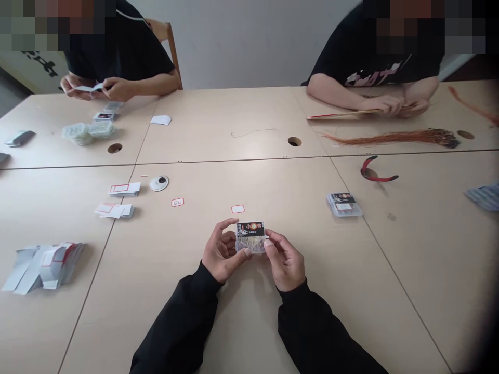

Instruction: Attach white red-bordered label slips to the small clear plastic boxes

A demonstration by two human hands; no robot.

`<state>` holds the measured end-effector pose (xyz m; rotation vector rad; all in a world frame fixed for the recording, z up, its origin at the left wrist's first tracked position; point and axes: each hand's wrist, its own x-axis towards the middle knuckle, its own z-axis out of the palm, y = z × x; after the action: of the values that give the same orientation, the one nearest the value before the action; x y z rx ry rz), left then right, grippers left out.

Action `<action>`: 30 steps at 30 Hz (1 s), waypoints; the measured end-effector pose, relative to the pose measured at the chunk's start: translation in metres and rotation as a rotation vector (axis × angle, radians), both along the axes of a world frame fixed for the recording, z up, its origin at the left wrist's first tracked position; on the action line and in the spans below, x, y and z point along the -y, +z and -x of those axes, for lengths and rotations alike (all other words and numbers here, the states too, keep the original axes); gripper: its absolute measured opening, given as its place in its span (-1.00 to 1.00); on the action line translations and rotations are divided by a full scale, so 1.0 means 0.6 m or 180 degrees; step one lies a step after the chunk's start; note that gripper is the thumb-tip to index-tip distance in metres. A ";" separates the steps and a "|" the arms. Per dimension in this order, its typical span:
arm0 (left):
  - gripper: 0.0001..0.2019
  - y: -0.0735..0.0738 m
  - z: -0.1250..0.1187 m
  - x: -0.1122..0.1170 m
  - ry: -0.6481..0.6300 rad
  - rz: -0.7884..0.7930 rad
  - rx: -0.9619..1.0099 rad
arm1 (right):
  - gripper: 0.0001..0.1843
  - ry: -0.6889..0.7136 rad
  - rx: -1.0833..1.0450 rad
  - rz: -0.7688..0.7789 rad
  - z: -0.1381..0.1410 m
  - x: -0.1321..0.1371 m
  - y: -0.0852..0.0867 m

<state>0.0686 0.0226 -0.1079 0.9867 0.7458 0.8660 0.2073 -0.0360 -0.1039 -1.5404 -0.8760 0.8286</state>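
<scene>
I hold a small clear plastic box with a black printed label on top, just above the table in front of me. My left hand grips its left side, thumb below and fingers curled over the top edge. My right hand pinches its right side. Both sleeves are black. A small white sticker with a red border lies on the table just beyond the box, and another one lies further left.
Stacks of red-bordered labels and grey sheets lie at left, beside a white round disc. A second labelled box sits at right near a red-black tool. Two other people work at the far side; orange strands lie there.
</scene>
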 end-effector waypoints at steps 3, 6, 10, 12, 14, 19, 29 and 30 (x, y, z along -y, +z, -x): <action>-0.38 0.003 0.001 0.001 -0.0016 0.0050 -0.0003 | -0.66 -0.0038 -0.0082 -0.0024 0.002 0.001 -0.005; -0.41 0.006 0.002 0.000 0.0009 0.0086 -0.0009 | -0.68 -0.0020 -0.0145 -0.0035 0.002 0.001 -0.008; -0.44 0.004 0.004 -0.002 -0.0057 0.0108 -0.0038 | -0.69 0.0038 -0.0213 -0.0113 0.001 0.001 -0.010; -0.44 0.002 0.005 -0.003 -0.0072 0.0110 -0.0032 | -0.70 0.0069 -0.0197 -0.0133 0.000 0.001 -0.010; -0.45 0.002 0.005 -0.004 -0.0077 0.0113 -0.0027 | -0.70 0.0135 -0.0165 -0.0158 -0.002 0.001 -0.012; -0.45 0.003 0.005 -0.005 -0.0074 0.0119 -0.0056 | -0.69 0.0249 -0.0144 -0.0248 -0.007 0.001 -0.020; -0.43 0.007 0.001 -0.002 0.0085 0.0191 -0.0009 | -0.67 0.0245 -0.0150 -0.0230 -0.006 0.002 -0.022; -0.43 0.008 0.001 -0.002 0.0077 0.0205 -0.0039 | -0.64 0.0209 -0.0127 -0.0192 -0.005 0.002 -0.020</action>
<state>0.0678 0.0239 -0.1030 0.9284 0.7928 0.8524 0.2103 -0.0374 -0.1160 -1.4444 -0.9186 0.8696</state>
